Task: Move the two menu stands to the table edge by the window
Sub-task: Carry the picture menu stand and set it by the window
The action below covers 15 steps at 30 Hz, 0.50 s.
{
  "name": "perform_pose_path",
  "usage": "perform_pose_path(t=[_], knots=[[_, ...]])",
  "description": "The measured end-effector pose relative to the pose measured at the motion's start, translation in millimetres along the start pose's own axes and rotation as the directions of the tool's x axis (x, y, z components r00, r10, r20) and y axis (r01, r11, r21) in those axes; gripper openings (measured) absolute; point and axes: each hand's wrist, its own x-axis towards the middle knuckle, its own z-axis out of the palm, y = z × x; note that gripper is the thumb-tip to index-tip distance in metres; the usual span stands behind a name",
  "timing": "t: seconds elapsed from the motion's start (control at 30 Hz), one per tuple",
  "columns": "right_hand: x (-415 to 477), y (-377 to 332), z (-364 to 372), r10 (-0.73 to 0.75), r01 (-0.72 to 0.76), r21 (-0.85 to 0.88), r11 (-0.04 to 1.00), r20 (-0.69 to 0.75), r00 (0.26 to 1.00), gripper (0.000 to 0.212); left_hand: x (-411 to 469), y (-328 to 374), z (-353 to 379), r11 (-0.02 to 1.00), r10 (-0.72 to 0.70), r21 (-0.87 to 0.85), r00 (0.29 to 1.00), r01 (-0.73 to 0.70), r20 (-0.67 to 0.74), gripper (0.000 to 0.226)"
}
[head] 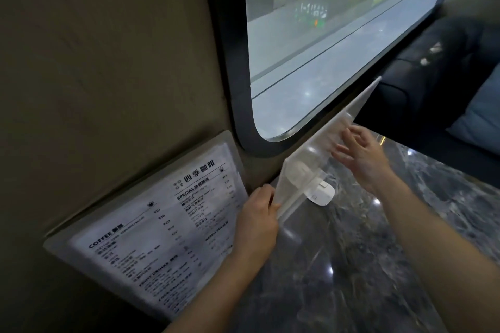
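A clear acrylic menu stand with black coffee-menu print (pixel 162 230) stands against the wall at the left end of the dark marble table (pixel 351 265). A second stand (pixel 324 151), seen nearly edge-on, is tilted below the window (pixel 324 43) with its white base (pixel 320 193) near the tabletop. My left hand (pixel 257 222) grips this second stand's near lower edge. My right hand (pixel 362 154) has spread fingers pressed on its right face.
The beige wall (pixel 108 76) runs along the table's left side. A dark sofa (pixel 433 84) with a light blue cushion (pixel 481 116) sits beyond the table's far end.
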Motion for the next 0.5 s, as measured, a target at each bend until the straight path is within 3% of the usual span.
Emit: perform_pose_path(t=[0.2,0.33,0.5], knots=[[8.8,5.0,6.6,0.013,-0.012,-0.013,1.0,0.042,0.999,0.006,6.1,42.2,-39.3,0.994,0.092,-0.046,0.984,-0.1,-0.15,0.005],[14.9,7.3,13.8,0.016,-0.015,-0.024,1.0,0.032,0.999,0.007,14.7,61.3,-66.1,0.975,0.19,-0.06,0.946,-0.212,-0.262,0.005],[20.9,10.0,25.2,-0.008,0.008,-0.023,1.0,0.015,1.0,0.016,22.5,60.8,-74.3,0.98,0.155,-0.082,0.951,-0.182,-0.267,0.005]])
